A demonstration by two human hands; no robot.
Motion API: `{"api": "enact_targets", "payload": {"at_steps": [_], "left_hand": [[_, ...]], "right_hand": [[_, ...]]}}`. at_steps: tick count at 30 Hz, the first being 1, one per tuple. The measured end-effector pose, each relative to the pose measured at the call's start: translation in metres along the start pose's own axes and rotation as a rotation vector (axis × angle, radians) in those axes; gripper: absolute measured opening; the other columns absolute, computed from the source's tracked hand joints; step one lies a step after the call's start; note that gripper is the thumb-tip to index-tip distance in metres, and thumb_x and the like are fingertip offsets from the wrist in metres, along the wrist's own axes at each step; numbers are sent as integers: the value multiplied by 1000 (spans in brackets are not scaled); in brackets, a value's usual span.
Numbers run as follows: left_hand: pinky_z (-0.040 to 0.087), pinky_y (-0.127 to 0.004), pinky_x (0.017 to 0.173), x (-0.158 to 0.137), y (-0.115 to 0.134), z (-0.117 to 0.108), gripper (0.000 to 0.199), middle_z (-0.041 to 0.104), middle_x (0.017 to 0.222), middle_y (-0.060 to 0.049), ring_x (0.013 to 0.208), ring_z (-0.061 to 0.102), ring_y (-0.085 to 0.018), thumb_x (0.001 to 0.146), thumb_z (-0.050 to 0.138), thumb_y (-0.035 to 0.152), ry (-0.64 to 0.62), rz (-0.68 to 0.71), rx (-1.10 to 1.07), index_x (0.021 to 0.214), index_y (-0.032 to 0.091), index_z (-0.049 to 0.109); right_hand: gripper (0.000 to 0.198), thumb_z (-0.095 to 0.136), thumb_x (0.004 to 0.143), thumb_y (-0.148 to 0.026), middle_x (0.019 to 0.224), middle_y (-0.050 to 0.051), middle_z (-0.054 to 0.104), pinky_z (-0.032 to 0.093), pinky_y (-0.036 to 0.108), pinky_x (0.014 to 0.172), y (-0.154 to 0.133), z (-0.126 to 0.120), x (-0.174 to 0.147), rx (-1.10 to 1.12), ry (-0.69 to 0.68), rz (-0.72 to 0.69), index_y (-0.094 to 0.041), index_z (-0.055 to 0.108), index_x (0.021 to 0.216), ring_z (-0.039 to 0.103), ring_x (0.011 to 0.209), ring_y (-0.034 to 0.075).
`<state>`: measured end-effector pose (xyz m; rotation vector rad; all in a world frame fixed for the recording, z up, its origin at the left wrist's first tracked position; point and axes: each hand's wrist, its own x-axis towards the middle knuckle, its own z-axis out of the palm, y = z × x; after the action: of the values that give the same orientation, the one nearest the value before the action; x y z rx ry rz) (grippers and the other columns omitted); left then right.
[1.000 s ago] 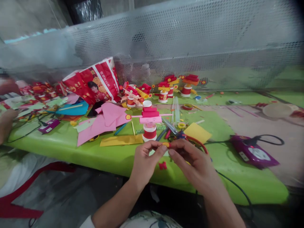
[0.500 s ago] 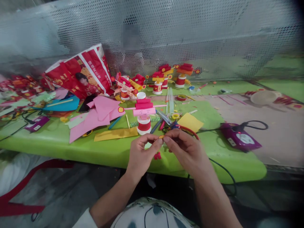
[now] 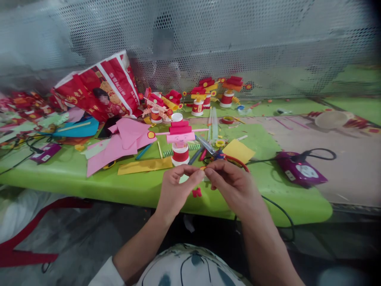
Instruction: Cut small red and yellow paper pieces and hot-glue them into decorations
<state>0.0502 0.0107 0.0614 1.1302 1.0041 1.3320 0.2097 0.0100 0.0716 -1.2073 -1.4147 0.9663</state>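
Between the fingertips of my left hand (image 3: 178,188) and my right hand (image 3: 230,182) is a small yellow-orange piece (image 3: 203,168), mostly hidden; it looks like paper. Both hands are closed in a pinch and meet above the front of the table. Just beyond them stands a paper figure (image 3: 180,155) with a red-and-white cup body, a pink face, a red rolled hat and green coiled arms. One pink stick on its hat ends in a yellow disc with a red rim. Below my fingers lies a small red cut-out (image 3: 197,192).
Scissors (image 3: 208,146) and a yellow paper square (image 3: 239,151) lie behind my right hand. Pink paper sheets (image 3: 127,137) and a yellow strip (image 3: 144,166) are at left. Finished-looking figures (image 3: 197,104) stand at the back. A purple corded box (image 3: 300,170) sits at right.
My hands stay pinched together on the small piece, with only a slight shift of the fingers. The whole view has moved a little; the objects on the table appear unmoved.
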Motion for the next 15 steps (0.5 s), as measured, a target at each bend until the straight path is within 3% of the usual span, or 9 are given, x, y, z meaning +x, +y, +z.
{"api": "enact_targets", "payload": {"at_steps": [9,15], "left_hand": [[47,-24,71,4,1,2,14,76,74,-2,72,61,-12,80,85,33,57,-36,-149,79,19,82],[49,-24,73,3,4,4,13,77,76,-2,75,64,-13,80,86,31,64,-32,-153,79,19,82]], "right_hand": [[32,67,96,-52,67,-1,61,53,23,56,-3,-3,3,111,-65,-8,-20,74,93,57,60,13],[38,76,89,-57,74,2,65,49,23,50,-4,-1,2,111,-77,-13,-19,75,92,55,59,13]]}}
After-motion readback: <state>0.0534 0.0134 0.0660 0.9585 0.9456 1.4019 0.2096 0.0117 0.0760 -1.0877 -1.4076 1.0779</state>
